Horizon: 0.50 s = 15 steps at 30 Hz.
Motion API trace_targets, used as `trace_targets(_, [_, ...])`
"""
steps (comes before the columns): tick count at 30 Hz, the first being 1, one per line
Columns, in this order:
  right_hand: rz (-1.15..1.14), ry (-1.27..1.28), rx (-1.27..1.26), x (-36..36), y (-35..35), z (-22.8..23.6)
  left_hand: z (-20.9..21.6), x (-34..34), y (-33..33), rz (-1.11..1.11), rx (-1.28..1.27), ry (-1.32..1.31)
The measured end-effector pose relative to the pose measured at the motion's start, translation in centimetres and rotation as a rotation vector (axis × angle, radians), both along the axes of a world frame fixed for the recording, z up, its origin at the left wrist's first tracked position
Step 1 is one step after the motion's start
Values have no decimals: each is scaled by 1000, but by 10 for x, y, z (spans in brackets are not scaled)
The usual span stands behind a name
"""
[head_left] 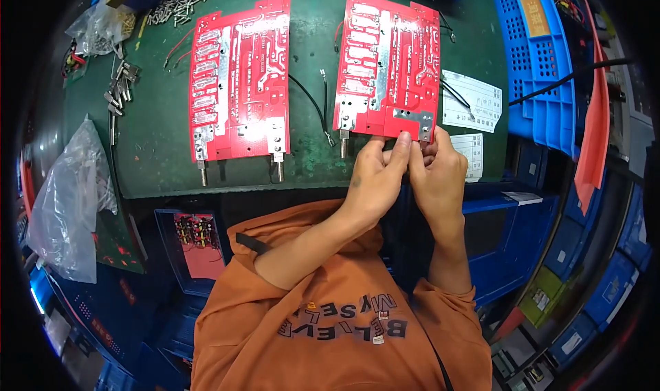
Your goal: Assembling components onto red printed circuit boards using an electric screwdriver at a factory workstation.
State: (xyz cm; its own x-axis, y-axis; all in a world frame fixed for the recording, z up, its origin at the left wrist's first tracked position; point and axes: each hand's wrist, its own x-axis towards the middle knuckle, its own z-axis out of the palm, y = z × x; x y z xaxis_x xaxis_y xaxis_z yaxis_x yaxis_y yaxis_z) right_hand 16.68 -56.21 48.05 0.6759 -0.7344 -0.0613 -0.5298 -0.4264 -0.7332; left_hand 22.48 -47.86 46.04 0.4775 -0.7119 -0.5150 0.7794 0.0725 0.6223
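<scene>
Two red circuit boards lie solder side up on the green work surface. My hands are at the near edge of the right red circuit board (388,68). My left hand (377,174) is closed at that edge, its thumb tip overlapping the board and its fingers curled beneath. Close beside it, my right hand (438,178) is closed under the board's near right corner; what its fingertips hold is hidden. A metal post (344,145) sticks out of this board's near left corner. On the left red circuit board (240,81), a metal post (279,167) protrudes from each near corner.
Loose metal posts (185,2) are heaped at the back left, with more (120,85) along the left. Black wires (323,109) run between the boards. Printed paper sheets (474,102) and a blue basket (543,68) are on the right. A plastic bag (72,198) hangs at the left.
</scene>
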Motion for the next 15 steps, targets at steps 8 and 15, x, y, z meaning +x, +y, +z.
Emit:
trace_targets(8, [37,-21,9,-2,-2,-3,-12,7,-4,32,-32,-36])
trace_targets(15, [83,-42,37,-8,-8,-12,-11,5,-6,77,-23,-14])
